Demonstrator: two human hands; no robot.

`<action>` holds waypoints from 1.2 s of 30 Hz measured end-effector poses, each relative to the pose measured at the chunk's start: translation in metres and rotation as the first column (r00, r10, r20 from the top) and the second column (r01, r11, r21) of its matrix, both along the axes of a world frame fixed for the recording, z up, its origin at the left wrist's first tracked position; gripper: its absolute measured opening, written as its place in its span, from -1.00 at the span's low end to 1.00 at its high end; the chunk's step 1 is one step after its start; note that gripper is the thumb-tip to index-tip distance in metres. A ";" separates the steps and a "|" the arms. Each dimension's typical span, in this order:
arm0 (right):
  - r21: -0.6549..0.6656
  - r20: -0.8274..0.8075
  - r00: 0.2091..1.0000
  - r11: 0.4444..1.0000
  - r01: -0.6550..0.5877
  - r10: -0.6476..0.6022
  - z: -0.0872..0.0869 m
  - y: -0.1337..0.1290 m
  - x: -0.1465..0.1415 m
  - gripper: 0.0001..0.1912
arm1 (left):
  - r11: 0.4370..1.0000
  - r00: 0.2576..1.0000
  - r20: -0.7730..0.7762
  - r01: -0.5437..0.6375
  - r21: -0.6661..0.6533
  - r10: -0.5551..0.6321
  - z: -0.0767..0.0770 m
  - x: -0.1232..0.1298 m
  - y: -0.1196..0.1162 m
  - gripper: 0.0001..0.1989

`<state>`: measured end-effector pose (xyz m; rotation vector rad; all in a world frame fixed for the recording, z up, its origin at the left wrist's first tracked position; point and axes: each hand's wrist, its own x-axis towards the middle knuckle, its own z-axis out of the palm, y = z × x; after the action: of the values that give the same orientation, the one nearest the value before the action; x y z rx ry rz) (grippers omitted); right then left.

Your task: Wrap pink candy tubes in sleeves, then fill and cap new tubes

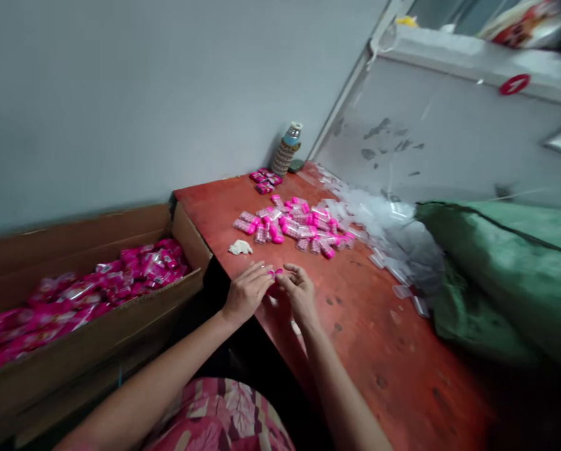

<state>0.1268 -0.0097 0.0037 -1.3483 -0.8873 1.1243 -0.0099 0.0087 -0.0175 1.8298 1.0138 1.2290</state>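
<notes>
My left hand and my right hand meet over the near left edge of the red table. Between their fingertips is a small bright pink piece, pinched from both sides; the fingers cover most of it, so its kind is unclear. Just beyond the hands lies a crumpled whitish lump. Farther back is a loose heap of small clear tubes with pink caps, many showing pink contents.
A cardboard box of shiny pink packets stands at left. Several pink packets and a bottle in a woven sleeve are at the back. Clear plastic pieces and a large green sack lie at right, against the wall.
</notes>
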 end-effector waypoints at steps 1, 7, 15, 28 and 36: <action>0.005 -0.007 1.000 1.000 0.006 -0.006 0.001 0.003 0.001 -0.69 | 0.997 0.998 0.058 -0.002 -0.074 0.007 0.002 0.000 0.000 -0.75; 0.010 -0.015 0.992 0.992 -0.125 0.126 0.003 0.012 0.012 -0.69 | 0.675 0.904 0.423 0.347 -0.651 -0.057 0.007 -0.003 0.008 -0.63; -0.046 0.776 0.625 0.996 -0.078 0.085 0.011 0.055 0.077 -0.78 | 0.555 0.910 0.411 0.313 -0.771 0.058 0.007 -0.001 0.011 -0.78; -0.097 0.894 0.432 0.992 -0.082 0.123 -0.005 0.051 0.158 -0.67 | 0.421 0.704 0.590 0.432 -0.798 0.396 0.010 -0.002 0.016 -0.90; -0.122 0.926 0.377 0.930 0.346 -0.019 0.004 0.035 0.156 -0.49 | 0.431 0.702 0.556 0.377 -0.820 0.444 0.012 0.007 0.014 -0.95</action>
<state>0.2826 0.0249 0.0075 -2.3591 -1.3163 0.1961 -0.0029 0.0229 -0.0053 0.3327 0.9260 0.9260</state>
